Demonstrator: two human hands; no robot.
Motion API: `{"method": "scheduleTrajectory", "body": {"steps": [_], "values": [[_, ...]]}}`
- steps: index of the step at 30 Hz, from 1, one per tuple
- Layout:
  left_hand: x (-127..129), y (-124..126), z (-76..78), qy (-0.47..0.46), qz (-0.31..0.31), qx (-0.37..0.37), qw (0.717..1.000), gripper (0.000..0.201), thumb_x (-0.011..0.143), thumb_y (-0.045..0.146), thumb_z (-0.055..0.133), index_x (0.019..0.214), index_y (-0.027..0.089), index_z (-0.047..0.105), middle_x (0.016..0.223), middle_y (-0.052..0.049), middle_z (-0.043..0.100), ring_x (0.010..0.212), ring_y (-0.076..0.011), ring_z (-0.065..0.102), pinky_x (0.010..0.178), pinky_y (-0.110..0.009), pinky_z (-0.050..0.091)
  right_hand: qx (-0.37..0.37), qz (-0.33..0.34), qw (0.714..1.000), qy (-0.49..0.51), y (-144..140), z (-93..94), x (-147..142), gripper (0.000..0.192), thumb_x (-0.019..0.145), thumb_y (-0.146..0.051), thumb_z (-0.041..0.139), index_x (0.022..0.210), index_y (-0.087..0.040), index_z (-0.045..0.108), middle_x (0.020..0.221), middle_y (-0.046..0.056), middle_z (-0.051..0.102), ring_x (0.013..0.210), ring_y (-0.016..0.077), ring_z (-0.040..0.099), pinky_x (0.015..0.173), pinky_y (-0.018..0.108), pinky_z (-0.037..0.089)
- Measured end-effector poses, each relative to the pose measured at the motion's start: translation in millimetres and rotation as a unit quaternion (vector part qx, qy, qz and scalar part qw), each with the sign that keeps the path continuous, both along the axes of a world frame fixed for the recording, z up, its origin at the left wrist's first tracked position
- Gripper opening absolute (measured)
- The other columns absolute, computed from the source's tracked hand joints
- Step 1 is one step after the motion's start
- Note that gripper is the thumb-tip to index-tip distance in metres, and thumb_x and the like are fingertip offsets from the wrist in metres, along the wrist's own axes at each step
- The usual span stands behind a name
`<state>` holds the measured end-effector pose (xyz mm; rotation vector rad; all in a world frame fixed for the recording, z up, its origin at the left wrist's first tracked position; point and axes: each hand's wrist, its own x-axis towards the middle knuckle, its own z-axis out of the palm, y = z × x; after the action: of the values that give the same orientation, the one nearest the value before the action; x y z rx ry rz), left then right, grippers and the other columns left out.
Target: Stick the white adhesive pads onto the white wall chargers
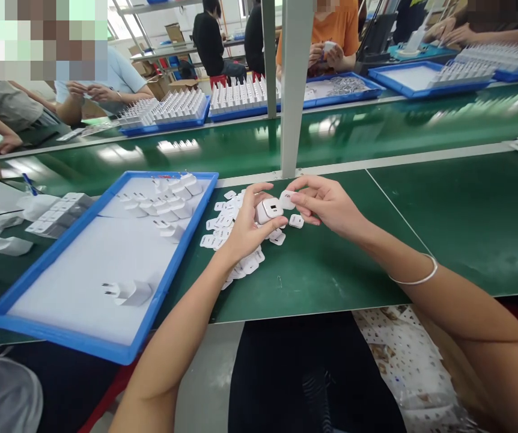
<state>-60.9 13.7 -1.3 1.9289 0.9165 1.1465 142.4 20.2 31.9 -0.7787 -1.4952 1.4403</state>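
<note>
My left hand grips a white charger plug body with its port side facing up. My right hand pinches a small white cover piece right beside the plug's top edge. Both hands hover over a pile of several small white cover pieces on the green bench mat. One loose cover piece lies just under my right fingers. A blue tray to the left holds finished white plugs, one near its front and several at its far end.
A grey post rises behind my hands. Beyond it runs a glossy green conveyor, then blue trays of upright white plugs. Other people work across the line. More white parts lie left of my tray; a plastic bag rests on my lap.
</note>
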Motion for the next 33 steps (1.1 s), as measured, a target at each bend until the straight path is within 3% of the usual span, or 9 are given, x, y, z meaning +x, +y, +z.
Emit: {"method": "scheduleTrajectory", "body": {"steps": [2,6,10,16,23,28,33], "values": [[0,-3,0.6,-0.007,-0.012,0.005,1.000,0.058,0.084,0.054,0.072,0.126,0.030,0.039,0.101,-0.004,0.058,0.083,-0.0177,0.061,0.071,-0.032,0.052,0.001,0.011,1.000,0.008,-3,2.3,0,0.029,0.084,-0.047,0.078,0.084,-0.022,0.063,0.051,-0.008,0.047,0.041,0.0069,0.037,0.040,0.023,0.031],[2,-6,5.0,0.010,0.007,0.080,0.997,0.043,0.087,0.055,0.068,0.111,0.027,0.045,0.105,-0.005,0.055,0.090,-0.0185,0.059,0.074,-0.033,0.052,-0.023,0.037,0.999,0.017,-2,6.2,3,0.032,0.082,-0.044,0.081,0.085,-0.022,0.057,0.051,-0.008,0.050,0.040,0.0071,0.040,0.040,0.023,0.032],[6,-9,8.0,0.005,-0.001,0.124,0.992,0.036,0.089,0.048,0.067,0.111,0.027,0.047,0.103,-0.004,0.057,0.088,-0.0178,0.060,0.074,-0.033,0.051,-0.060,0.044,0.997,0.014,1,4.3,4,0.034,0.079,-0.041,0.083,0.086,-0.021,0.057,0.052,-0.008,0.052,0.041,0.0068,0.043,0.040,0.021,0.033],[7,-13,6.8,0.008,-0.003,0.122,0.992,0.038,0.088,0.048,0.069,0.112,0.027,0.049,0.102,-0.004,0.059,0.085,-0.0168,0.062,0.069,-0.030,0.050,-0.122,0.071,0.990,0.009,0,0.3,0,0.032,0.081,-0.043,0.081,0.090,-0.020,0.061,0.072,-0.001,0.065,0.057,0.0112,0.062,0.045,0.021,0.047],[5,-14,10.1,-0.027,0.016,0.141,0.990,0.038,0.087,0.047,0.072,0.114,0.028,0.052,0.106,-0.004,0.060,0.095,-0.0189,0.062,0.081,-0.034,0.053,-0.014,0.002,0.998,0.054,-9,13.9,6,0.020,0.085,-0.032,0.079,0.095,-0.020,0.066,0.061,-0.003,0.065,0.049,0.0098,0.059,0.045,0.021,0.046],[4,-6,6.2,-0.053,-0.015,0.205,0.977,0.048,0.080,0.043,0.081,0.116,0.025,0.054,0.104,-0.003,0.063,0.088,-0.0167,0.063,0.072,-0.029,0.050,0.058,0.016,0.997,0.057,-20,15.4,1,0.014,0.082,-0.024,0.081,0.091,-0.017,0.074,0.059,-0.002,0.067,0.045,0.0107,0.062,0.040,0.021,0.046],[7,-4,4.5,-0.081,-0.048,0.209,0.973,0.050,0.077,0.041,0.083,0.115,0.024,0.056,0.096,-0.002,0.063,0.085,-0.0158,0.064,0.069,-0.027,0.049,0.068,0.028,0.996,0.054,-21,12.6,-2,0.012,0.081,-0.024,0.082,0.088,-0.016,0.076,0.058,-0.002,0.068,0.045,0.0104,0.063,0.040,0.021,0.049]]}}
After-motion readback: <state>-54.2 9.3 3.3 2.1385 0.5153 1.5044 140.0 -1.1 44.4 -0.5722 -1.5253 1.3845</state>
